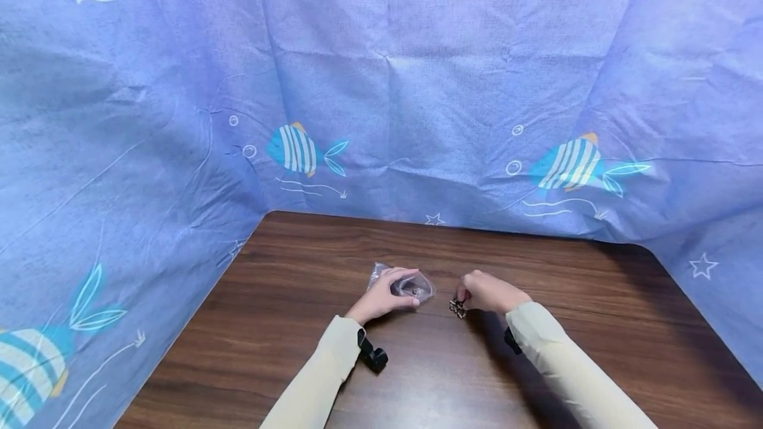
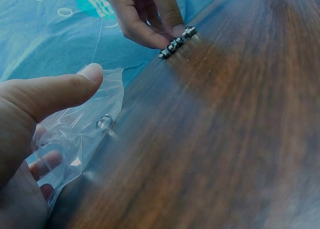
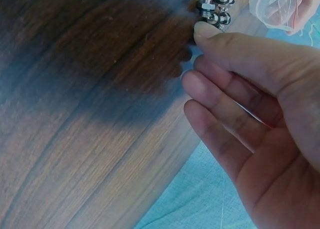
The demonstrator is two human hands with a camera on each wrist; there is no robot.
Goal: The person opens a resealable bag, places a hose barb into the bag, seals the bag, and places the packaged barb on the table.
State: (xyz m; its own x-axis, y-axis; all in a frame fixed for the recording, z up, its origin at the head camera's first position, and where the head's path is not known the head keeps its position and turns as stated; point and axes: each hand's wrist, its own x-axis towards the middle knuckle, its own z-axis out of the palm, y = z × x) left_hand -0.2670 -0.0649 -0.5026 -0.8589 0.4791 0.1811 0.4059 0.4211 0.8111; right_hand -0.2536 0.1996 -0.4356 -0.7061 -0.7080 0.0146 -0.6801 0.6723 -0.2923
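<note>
My left hand (image 1: 387,294) curls around a clear plastic bag (image 2: 70,139), its thumb at the near edge and other fingers visible through the film. A shiny metal piece (image 2: 104,123) lies inside the bag. To the right, my right hand (image 1: 485,292) reaches down to a small cluster of shiny metal fasteners (image 1: 457,308) on the table. In the left wrist view its thumb and index finger pinch at that cluster (image 2: 177,42). The right wrist view shows the thumb tip against the fasteners (image 3: 216,10); the other fingers are loosely bent. Their exact kind is too small to tell.
Both hands work over a dark brown wooden table (image 1: 286,323). Blue fabric with fish prints (image 1: 387,85) hangs behind the table and along its sides. A black wrist strap with a camera (image 1: 373,355) sits on the left wrist.
</note>
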